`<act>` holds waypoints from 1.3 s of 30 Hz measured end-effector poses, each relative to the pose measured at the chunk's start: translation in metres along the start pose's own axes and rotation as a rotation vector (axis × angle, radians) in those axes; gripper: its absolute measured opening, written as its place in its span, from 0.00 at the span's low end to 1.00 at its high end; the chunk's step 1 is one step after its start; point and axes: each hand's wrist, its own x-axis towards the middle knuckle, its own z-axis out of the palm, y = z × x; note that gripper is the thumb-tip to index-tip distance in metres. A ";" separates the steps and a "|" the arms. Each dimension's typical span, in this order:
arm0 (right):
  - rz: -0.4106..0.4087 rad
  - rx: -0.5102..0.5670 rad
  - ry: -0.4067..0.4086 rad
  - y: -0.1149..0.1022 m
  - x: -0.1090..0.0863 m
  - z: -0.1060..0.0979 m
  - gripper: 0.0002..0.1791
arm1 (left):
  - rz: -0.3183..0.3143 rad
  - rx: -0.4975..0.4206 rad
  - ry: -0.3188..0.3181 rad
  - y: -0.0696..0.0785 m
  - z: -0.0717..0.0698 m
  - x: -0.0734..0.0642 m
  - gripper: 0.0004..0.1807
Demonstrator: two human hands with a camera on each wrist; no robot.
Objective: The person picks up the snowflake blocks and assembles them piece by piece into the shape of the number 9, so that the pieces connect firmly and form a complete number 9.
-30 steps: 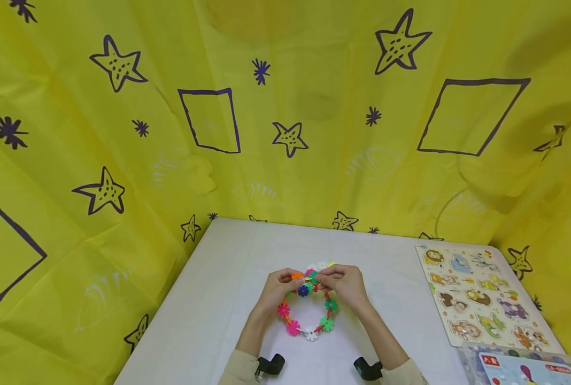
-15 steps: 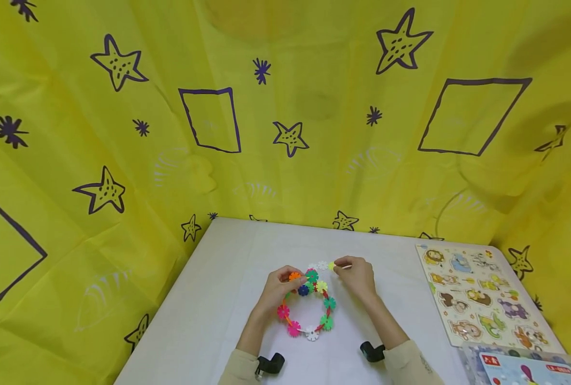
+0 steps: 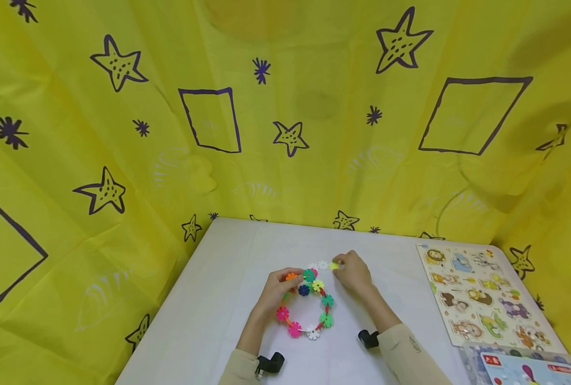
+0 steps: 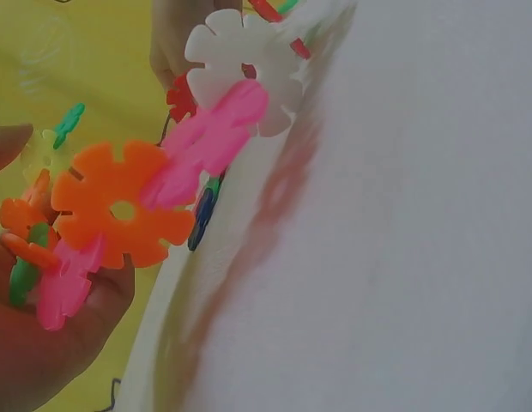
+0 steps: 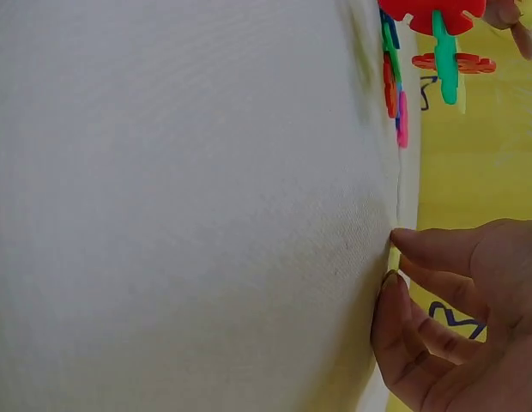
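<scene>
My left hand (image 3: 269, 294) grips the upper left of a ring of linked plastic snowflake discs (image 3: 294, 329) in pink, white, green, red and orange. In the left wrist view, an orange disc (image 4: 86, 206) and pink ones stand near the fingers, the ring raised over its shadow. My right hand (image 3: 355, 274) is down at the tabletop beyond the ring. Its thumb and forefinger pinch the edge of a loose yellow snowflake disc (image 3: 334, 266), of which a sliver shows between the fingertips in the right wrist view.
Loose white discs (image 3: 323, 265) lie left of the yellow one, and a navy disc (image 3: 304, 290) shows inside the ring's top. An animal puzzle board (image 3: 487, 299) lies at the right of the white table (image 3: 228, 251). A clear plastic box (image 3: 526, 369) stands in front of it.
My right hand has left the ring's green disc and moved right and away to the yellow disc, which it now pinches. My left hand keeps its hold on the ring, which has shifted slightly.
</scene>
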 end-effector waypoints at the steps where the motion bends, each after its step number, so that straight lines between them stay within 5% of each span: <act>1: 0.014 0.009 0.003 0.000 0.000 0.000 0.15 | -0.006 0.001 -0.001 0.000 0.000 0.000 0.17; 7: 0.077 0.096 0.053 0.000 -0.005 -0.001 0.11 | -0.015 0.012 0.002 0.000 0.000 -0.001 0.15; 12: 0.046 0.199 0.100 -0.006 -0.012 -0.002 0.08 | 0.002 0.014 0.010 0.001 -0.001 0.000 0.15; 29: -0.235 0.525 0.152 -0.042 -0.048 0.000 0.08 | -0.020 -0.057 0.021 0.001 0.000 0.002 0.14; 39: -0.385 0.536 0.203 -0.049 -0.053 0.004 0.09 | -0.001 -0.071 0.003 -0.001 0.000 0.003 0.12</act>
